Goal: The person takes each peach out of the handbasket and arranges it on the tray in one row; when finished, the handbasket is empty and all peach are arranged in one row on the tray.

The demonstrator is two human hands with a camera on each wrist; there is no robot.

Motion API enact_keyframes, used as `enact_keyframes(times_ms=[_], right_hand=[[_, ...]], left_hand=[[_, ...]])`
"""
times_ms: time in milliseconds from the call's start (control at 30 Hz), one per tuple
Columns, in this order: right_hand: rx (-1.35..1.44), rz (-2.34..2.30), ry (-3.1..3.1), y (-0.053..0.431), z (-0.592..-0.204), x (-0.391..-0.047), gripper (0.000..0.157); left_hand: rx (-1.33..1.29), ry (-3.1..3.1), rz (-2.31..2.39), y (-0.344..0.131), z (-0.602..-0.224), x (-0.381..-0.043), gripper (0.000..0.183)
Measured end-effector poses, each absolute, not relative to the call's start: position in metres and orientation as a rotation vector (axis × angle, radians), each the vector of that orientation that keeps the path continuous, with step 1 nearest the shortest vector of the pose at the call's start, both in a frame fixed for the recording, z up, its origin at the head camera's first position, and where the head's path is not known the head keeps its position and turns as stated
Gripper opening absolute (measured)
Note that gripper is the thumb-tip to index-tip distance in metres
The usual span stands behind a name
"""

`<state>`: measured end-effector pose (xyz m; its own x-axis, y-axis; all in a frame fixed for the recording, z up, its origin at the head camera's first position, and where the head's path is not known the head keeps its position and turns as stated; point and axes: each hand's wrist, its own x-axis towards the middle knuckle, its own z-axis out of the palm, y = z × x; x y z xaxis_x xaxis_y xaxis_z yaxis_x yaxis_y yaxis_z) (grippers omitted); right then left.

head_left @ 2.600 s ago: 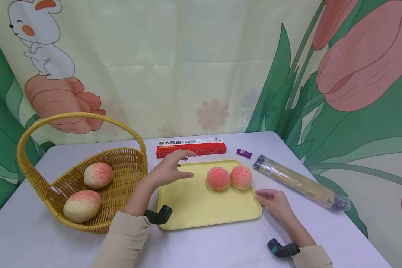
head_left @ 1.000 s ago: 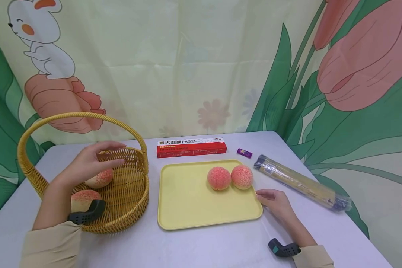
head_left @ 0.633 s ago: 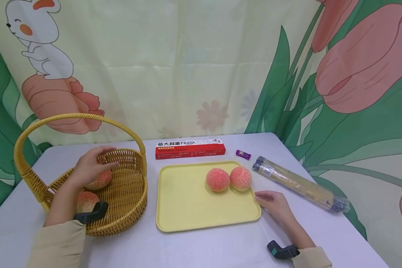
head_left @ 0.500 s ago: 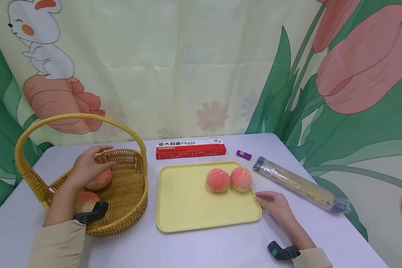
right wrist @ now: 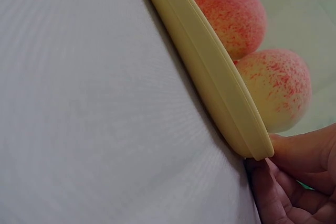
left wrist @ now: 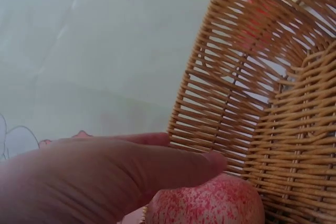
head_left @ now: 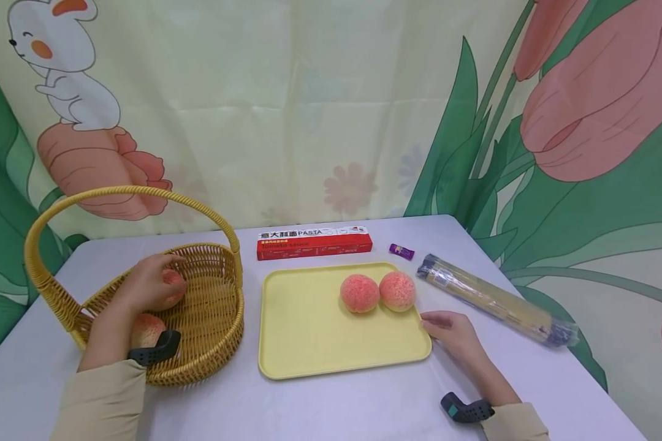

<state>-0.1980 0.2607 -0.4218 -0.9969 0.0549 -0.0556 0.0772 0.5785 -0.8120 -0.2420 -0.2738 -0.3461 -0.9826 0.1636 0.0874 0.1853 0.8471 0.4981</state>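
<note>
Inside the wicker basket (head_left: pixel 212 361) my left hand (head_left: pixel 146 285) is lowered round the back peach (head_left: pixel 175 291), fingers over its far side. In the left wrist view my thumb lies along the top of that peach (left wrist: pixel 210 203), and the other fingers are mostly hidden. A second peach (head_left: pixel 148 329) sits nearer in the basket, partly behind my wrist. My right hand (head_left: pixel 452 334) pinches the right edge of the yellow tray (head_left: pixel 309 337), thumb at the rim and fingers beneath it in the right wrist view. Two peaches, a left one (head_left: pixel 360 293) and a right one (head_left: pixel 398 291), rest side by side on the tray.
The tall basket handle (head_left: pixel 138 190) arches over my left forearm. Behind the tray lies a red pasta box (head_left: pixel 314 244), with a small purple packet (head_left: pixel 401 252) to its right. A long clear-wrapped bundle (head_left: pixel 496 300) lies at the right, beyond my right hand.
My left hand has moved left from over the tray to the basket, then lowered onto the back peach. The right hand stays at the tray's edge.
</note>
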Motion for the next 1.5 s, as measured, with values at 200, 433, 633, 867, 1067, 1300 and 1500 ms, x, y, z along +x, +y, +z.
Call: enact_keyframes(times_ms=[200,433,633,867,1067,1300,1500], right_hand=[[0.089,-1.429,2.787,0.2612,-0.4230,-0.1989,0.028],[0.105,-1.433,2.786,0.2617,-0.4236,-0.1998,0.029],[0.106,-1.411,2.798,0.2624,-0.4243,-0.1995,0.029],[0.090,-1.407,2.800,0.2627,-0.4240,-0.2000,0.029],[0.081,-1.415,2.794,0.2629,-0.4237,-0.2003,0.029],[0.086,-1.396,2.801,0.2625,-0.4228,-0.2005,0.029],[0.064,-1.416,2.794,0.2619,-0.4221,-0.2003,0.029]], left_hand=[[-0.296,-2.990,-0.712,-0.2741,-0.3503,-0.2414,0.054],[-0.295,-2.979,-0.671,-0.2777,-0.3528,-0.2412,0.052],[-0.244,-3.002,-0.625,-0.2804,-0.3553,-0.2413,0.055],[-0.157,-3.061,-0.602,-0.2817,-0.3553,-0.2391,0.063],[-0.119,-3.079,-0.576,-0.2793,-0.3533,-0.2385,0.064],[-0.087,-3.078,-0.518,-0.2763,-0.3492,-0.2387,0.061],[-0.047,-3.102,-0.497,-0.2766,-0.3485,-0.2384,0.058]])
